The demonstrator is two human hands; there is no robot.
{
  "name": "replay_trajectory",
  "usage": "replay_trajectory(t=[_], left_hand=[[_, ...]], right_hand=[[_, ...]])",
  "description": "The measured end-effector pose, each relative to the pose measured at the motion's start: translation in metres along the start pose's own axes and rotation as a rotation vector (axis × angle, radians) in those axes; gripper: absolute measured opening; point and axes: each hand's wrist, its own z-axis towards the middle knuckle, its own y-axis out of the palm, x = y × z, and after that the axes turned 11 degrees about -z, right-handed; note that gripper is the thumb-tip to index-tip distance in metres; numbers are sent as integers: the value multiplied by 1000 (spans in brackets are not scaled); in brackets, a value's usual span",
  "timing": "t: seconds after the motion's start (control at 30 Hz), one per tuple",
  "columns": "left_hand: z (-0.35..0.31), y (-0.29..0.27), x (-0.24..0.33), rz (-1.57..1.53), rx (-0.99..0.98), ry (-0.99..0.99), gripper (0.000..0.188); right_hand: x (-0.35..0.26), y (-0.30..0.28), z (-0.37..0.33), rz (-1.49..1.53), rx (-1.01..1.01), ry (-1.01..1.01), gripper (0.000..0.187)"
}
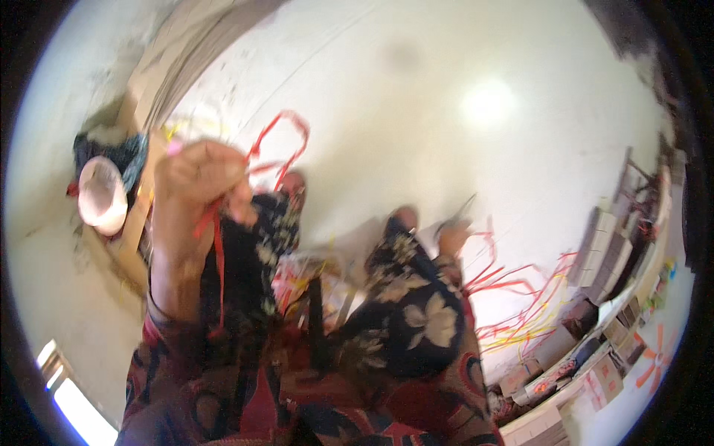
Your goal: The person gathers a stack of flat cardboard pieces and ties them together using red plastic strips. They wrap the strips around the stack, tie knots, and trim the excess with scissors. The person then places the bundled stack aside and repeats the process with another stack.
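My left hand (197, 178) is raised at the left, its fingers closed on a red strip (306, 132). The strip loops out past the fingertips, and a tail of it hangs below the fist along my wrist. Lower and to the right, my right hand (452, 238) is beside my knee, partly blurred. From its fingers sticks a thin, dark, pointed tool (468, 204), whose kind I cannot make out. More red strips (509, 282) spread out to the right of that hand.
Red and yellow strips (520, 334) lie heaped on the pale floor at right. Boxes (599, 241) line the right side. At left are a pale oval bowl (103, 195), dark cloth (134, 156) and cardboard (178, 63). A colourful packet (297, 279) sits between my legs.
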Motion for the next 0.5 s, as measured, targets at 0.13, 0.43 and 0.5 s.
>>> replay_trajectory(t=[0.13,0.43,0.5], left_hand=[[-7,-2,-6,-128,26,32,12],[-1,37,-14,-232,-245,104,13],[-7,31,-18,-218,-283,126,12]], right_hand=[[-13,-73,35,578,-736,104,22],[55,-285,126,2424,-575,622,30],[48,-329,125,2555,-496,392,28]])
